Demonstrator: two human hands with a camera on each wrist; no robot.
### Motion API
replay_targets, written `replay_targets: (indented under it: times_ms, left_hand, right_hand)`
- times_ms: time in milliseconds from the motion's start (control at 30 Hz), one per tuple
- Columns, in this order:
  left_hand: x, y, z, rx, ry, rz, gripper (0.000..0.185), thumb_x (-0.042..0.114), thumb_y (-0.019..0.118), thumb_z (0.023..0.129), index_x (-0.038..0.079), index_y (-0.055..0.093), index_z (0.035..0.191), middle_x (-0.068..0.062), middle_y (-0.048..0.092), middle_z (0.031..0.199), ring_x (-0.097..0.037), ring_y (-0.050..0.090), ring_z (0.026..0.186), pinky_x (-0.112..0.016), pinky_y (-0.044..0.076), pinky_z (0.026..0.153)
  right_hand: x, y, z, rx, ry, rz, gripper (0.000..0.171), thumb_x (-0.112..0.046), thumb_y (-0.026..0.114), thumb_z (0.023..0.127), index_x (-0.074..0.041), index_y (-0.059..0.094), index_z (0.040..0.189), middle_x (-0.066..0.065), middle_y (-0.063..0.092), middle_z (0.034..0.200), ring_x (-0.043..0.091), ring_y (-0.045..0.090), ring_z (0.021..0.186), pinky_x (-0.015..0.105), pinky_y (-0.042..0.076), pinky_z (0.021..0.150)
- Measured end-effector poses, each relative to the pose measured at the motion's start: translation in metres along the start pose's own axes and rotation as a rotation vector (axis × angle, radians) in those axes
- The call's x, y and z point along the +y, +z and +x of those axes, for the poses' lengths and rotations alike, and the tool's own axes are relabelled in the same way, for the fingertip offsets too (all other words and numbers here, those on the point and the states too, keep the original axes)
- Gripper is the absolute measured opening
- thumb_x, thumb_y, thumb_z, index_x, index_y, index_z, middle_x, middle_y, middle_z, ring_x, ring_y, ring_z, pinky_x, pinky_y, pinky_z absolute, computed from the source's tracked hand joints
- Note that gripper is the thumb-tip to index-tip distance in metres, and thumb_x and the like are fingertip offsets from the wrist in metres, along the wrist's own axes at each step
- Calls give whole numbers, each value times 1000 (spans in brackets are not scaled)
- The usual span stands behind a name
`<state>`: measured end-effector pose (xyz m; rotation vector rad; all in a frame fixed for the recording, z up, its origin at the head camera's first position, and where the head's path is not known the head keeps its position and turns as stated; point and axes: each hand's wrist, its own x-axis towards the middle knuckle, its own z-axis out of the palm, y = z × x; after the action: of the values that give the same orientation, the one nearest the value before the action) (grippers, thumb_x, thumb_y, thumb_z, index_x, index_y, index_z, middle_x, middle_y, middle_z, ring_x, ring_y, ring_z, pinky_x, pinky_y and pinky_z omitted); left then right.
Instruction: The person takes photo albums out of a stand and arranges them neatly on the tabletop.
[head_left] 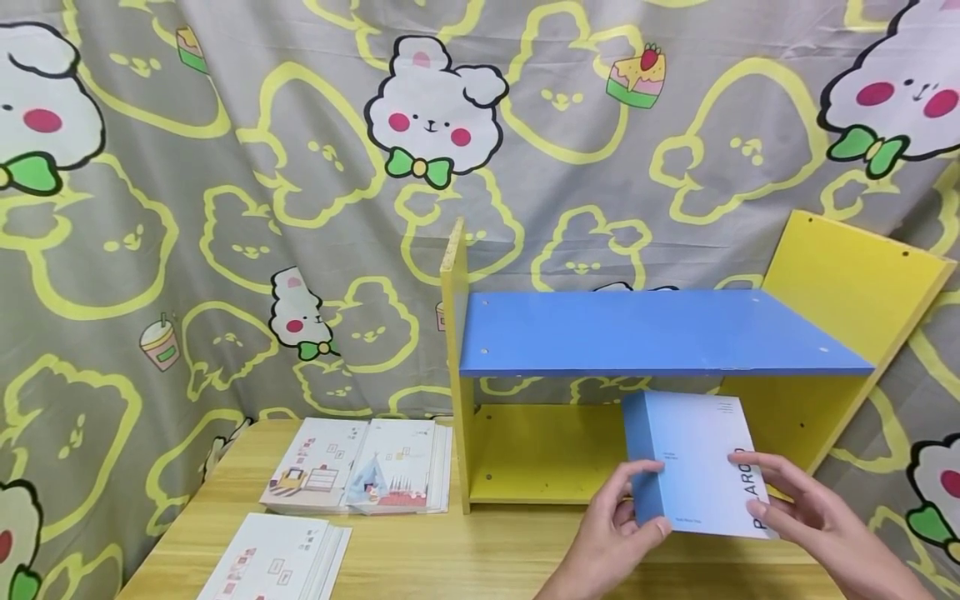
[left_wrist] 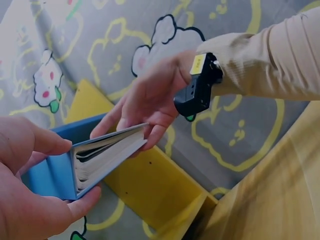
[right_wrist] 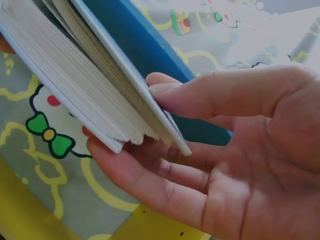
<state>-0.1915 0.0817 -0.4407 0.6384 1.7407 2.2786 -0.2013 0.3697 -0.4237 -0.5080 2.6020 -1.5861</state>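
Observation:
In the head view, a thick white-and-blue photo album (head_left: 705,467) is held up in front of the shelf, its blue spine to the left. My left hand (head_left: 600,533) grips the spine side, thumb at the lower corner. On the opposite side my right hand (head_left: 813,521) holds the page edge, and its fingers partly cover the dark cover lettering. The left wrist view shows the left thumb and fingers (left_wrist: 85,202) pinching the album across its spine. From the right wrist, the covers sit slightly apart around the pages (right_wrist: 75,65), between thumb and fingers.
Behind the album stands a small shelf with yellow side panels (head_left: 847,292) and a blue upper board (head_left: 645,329). Left of it on the wooden table (head_left: 405,558) lie stacks of illustrated booklets (head_left: 315,462), with another stack (head_left: 262,562) nearer. A patterned curtain (head_left: 315,250) hangs behind.

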Motion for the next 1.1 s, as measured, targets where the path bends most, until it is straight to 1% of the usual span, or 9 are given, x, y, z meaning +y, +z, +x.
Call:
replay_targets:
  times_ms: [67,300,500,633,767,867,967,1033,1100]
  left_hand:
    - [2,0,-1,-12,3,1,52,-1,64,95,29,58,137,-6,49,131,-11,61,117,-28,54,93]
    - [10,3,-5,-27,5,-12,50,2,64,96,29,58,137,-3,52,126,-8,61,116,-26,53,93]
    - [20,6,-9,-44,48,-14,50,2,64,96,28,57,139,-3,48,136,-8,59,119,-24,52,94]
    - [26,7,-11,-64,80,7,49,5,64,97,26,56,140,-5,45,144,-9,58,121,-22,51,96]
    - [31,9,-14,-68,88,27,48,6,65,98,27,55,140,-8,39,152,-9,58,122,-20,50,96]
    - [36,10,-17,-65,86,34,49,6,65,98,28,55,140,-8,39,153,-9,57,123,-19,50,97]
    - [41,12,-20,-66,93,43,50,6,65,98,30,55,141,-7,40,153,-9,57,123,-20,48,100]
    - [44,11,-22,-71,110,56,50,6,65,98,30,54,142,-8,40,154,-10,56,125,-20,47,102]
    - [47,10,-23,-74,132,73,50,7,64,99,29,53,143,-9,39,155,-12,55,127,-21,46,104]
  right_hand:
    - [-1,-1,-2,0,-28,-5,51,-5,45,110,-9,32,158,-33,38,142,-9,54,114,28,57,77]
    - [-11,-2,-7,35,-51,-50,53,-4,47,109,-11,32,159,-30,38,144,-12,51,117,27,57,76]
    - [-23,-1,-12,80,-51,-107,54,-7,49,109,-14,33,160,-28,38,145,-14,48,118,25,57,76]
    - [-26,-1,-17,107,-110,-146,56,-1,49,107,-12,33,160,-27,37,149,-12,48,120,24,55,73]
    - [-29,0,-20,130,-144,-156,58,4,49,106,-11,33,159,-25,37,152,-12,47,122,24,53,71]
    - [-32,3,-23,160,-153,-170,58,5,51,105,-10,35,159,-25,39,151,-13,47,122,24,53,70]
    - [-37,5,-25,196,-172,-195,58,6,53,103,-10,37,157,-24,41,150,-7,51,114,24,52,67]
    - [-43,7,-26,215,-184,-207,58,6,54,103,-9,38,157,-20,44,149,1,56,106,26,50,63]
    - [-48,10,-25,226,-178,-208,58,6,55,103,-10,39,156,-17,44,150,5,57,104,27,50,63]
